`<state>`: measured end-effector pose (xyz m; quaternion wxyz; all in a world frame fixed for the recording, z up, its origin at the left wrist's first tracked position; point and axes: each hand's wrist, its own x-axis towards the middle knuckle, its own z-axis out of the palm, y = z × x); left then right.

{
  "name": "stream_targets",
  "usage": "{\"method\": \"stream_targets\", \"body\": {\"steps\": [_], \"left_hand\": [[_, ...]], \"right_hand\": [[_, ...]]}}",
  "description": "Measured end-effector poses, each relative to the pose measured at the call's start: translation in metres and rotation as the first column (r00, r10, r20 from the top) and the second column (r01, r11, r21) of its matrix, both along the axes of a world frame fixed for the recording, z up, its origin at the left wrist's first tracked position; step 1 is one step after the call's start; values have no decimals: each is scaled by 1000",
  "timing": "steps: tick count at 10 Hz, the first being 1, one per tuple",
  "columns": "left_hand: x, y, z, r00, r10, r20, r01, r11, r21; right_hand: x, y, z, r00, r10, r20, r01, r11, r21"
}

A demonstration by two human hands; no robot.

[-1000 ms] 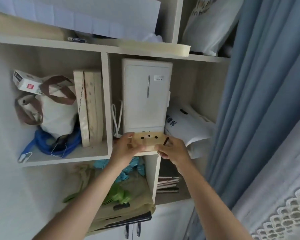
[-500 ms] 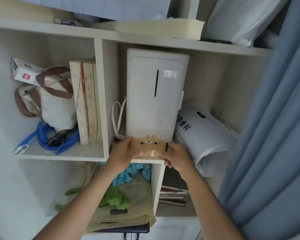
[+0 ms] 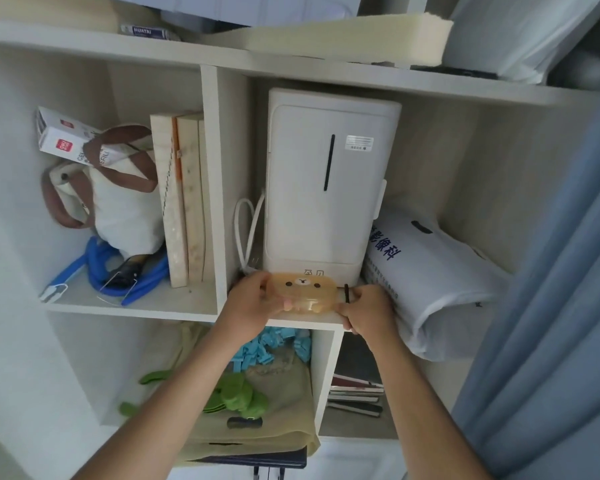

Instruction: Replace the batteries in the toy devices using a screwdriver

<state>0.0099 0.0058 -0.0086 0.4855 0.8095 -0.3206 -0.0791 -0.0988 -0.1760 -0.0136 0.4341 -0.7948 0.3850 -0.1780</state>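
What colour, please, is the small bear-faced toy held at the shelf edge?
The small bear-faced toy is translucent amber-tan with a dark printed face, seen in the head view.

I see a shelf unit point(image 3: 210, 188) with several cubbies. In the middle cubby a white appliance point(image 3: 329, 188) stands upright, a white cable point(image 3: 245, 230) looped just to its left. A white bag point(image 3: 437, 271) with blue print lies to its right, leaning against it. In the left cubby I see wooden boards point(image 3: 182, 199) on edge, a canvas bag point(image 3: 115, 199) with brown straps, a small box point(image 3: 73, 138) on top of it and a blue cord point(image 3: 101, 268) below. A foam slab point(image 3: 343, 38) lies on the top shelf. Lower down I make out blue pieces point(image 3: 274, 344), a green toy point(image 3: 236, 398) and stacked books point(image 3: 355, 396). A blue curtain point(image 3: 551, 289) hangs at right.
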Motion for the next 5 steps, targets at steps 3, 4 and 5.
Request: {"method": "stream_targets", "body": {"steps": [3,4,5], "left_hand": [[5,7,-4,999,-45,31,45,999,11],[0,11,0,998,-53,22,53,998,-30],[-11,18,13,998,-58,-17,57,994,-90]], "right_hand": [[-6,16,6,998,-66,21,69,981,-181],[-14,27,7,995,-43,93,61,980,-190],[-24,39,17,983,-35,182,55,993,-107]]}}
